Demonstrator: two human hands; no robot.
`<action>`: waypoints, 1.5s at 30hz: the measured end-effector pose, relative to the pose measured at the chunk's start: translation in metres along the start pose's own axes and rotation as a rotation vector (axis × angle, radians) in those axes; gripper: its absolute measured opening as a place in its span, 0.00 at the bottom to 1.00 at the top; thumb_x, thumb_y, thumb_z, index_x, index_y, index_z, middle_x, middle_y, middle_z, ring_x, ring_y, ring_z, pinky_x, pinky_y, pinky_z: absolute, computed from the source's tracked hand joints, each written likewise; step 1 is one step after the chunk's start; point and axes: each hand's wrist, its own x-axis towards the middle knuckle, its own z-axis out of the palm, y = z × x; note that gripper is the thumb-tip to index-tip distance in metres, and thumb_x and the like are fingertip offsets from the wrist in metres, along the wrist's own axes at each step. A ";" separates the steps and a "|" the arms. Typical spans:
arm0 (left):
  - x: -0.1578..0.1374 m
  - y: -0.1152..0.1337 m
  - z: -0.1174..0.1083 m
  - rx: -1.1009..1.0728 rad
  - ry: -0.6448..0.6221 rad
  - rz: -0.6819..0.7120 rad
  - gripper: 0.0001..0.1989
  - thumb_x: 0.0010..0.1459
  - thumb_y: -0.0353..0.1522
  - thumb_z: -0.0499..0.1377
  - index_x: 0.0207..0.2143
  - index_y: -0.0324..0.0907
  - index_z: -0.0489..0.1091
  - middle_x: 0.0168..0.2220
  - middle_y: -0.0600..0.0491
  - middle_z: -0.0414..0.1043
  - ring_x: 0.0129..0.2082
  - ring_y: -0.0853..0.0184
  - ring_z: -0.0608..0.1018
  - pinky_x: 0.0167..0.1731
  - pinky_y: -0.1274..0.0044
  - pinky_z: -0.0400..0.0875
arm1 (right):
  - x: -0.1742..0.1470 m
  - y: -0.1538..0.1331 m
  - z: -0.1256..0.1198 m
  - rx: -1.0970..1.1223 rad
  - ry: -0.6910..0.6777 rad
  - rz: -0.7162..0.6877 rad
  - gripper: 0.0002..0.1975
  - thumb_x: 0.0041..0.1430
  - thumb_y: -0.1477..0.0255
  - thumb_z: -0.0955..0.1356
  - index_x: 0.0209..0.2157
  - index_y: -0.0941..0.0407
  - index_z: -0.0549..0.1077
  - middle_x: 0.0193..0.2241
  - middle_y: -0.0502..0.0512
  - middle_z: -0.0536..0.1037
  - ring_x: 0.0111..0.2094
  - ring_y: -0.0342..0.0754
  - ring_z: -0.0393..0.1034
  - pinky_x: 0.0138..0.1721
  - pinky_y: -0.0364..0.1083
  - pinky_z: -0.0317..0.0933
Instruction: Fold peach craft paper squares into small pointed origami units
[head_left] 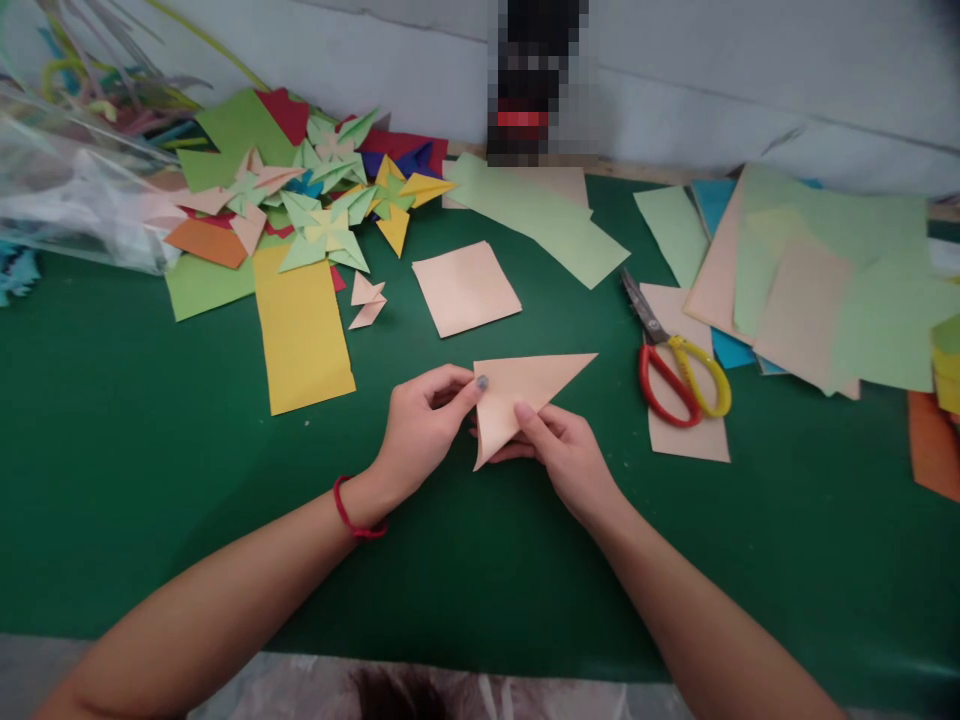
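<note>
Our left hand point(426, 425) pinches one corner, our right hand point(568, 455) the slanted edge, of a folded peach paper triangle point(516, 380) midway between the tabletop's point(450, 600) near and far edges. We judge that uneven thumb pressure could slip the layers, skewing the crease.

Over the middle of the desk point(247, 570), a folded paper triangle point(517, 380) is held between the left fingers point(461, 402) and the right fingers point(534, 425). Behind it a paper square point(466, 290) is laid, with a small folded piece point(367, 293) to its left and a paper rectangle point(304, 340) further left. Paper stars point(326, 235) are heaped on sheets point(210, 290) at the left rear, beside a plastic bag point(82, 205). To the right, scissors point(654, 328) are placed on a paper strip point(697, 438); loose sheets point(885, 280) are piled beyond, farther right.
</note>
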 end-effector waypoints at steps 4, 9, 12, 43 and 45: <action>-0.004 0.001 0.002 0.090 0.007 0.063 0.08 0.55 0.34 0.58 0.26 0.41 0.71 0.24 0.56 0.71 0.24 0.72 0.72 0.24 0.81 0.66 | -0.001 0.002 0.001 -0.031 0.042 0.004 0.15 0.52 0.60 0.68 0.35 0.57 0.77 0.32 0.57 0.79 0.33 0.50 0.75 0.34 0.49 0.71; -0.012 0.003 0.005 0.206 -0.018 0.210 0.06 0.56 0.32 0.57 0.28 0.42 0.72 0.25 0.56 0.74 0.24 0.72 0.73 0.27 0.80 0.67 | -0.004 0.002 0.008 -0.119 0.214 -0.105 0.13 0.52 0.62 0.69 0.35 0.56 0.78 0.32 0.55 0.80 0.37 0.50 0.75 0.40 0.48 0.69; -0.012 0.003 0.005 0.209 -0.015 0.213 0.07 0.56 0.32 0.57 0.27 0.42 0.72 0.24 0.56 0.73 0.23 0.73 0.72 0.25 0.81 0.66 | -0.005 -0.001 0.012 -0.152 0.206 -0.129 0.11 0.52 0.63 0.69 0.34 0.54 0.78 0.32 0.55 0.80 0.39 0.50 0.75 0.41 0.48 0.68; -0.004 0.002 0.000 0.110 0.103 0.172 0.06 0.55 0.32 0.58 0.26 0.41 0.71 0.25 0.57 0.72 0.25 0.72 0.73 0.27 0.81 0.67 | -0.004 0.000 0.016 -0.131 0.088 0.029 0.09 0.41 0.68 0.74 0.24 0.59 0.75 0.21 0.51 0.78 0.22 0.44 0.73 0.27 0.44 0.70; -0.004 0.002 0.000 0.110 0.103 0.168 0.06 0.55 0.32 0.58 0.26 0.41 0.71 0.25 0.57 0.73 0.25 0.72 0.73 0.27 0.81 0.68 | -0.005 0.000 0.017 -0.128 0.092 0.042 0.10 0.41 0.68 0.74 0.24 0.59 0.74 0.19 0.51 0.77 0.20 0.44 0.72 0.26 0.43 0.70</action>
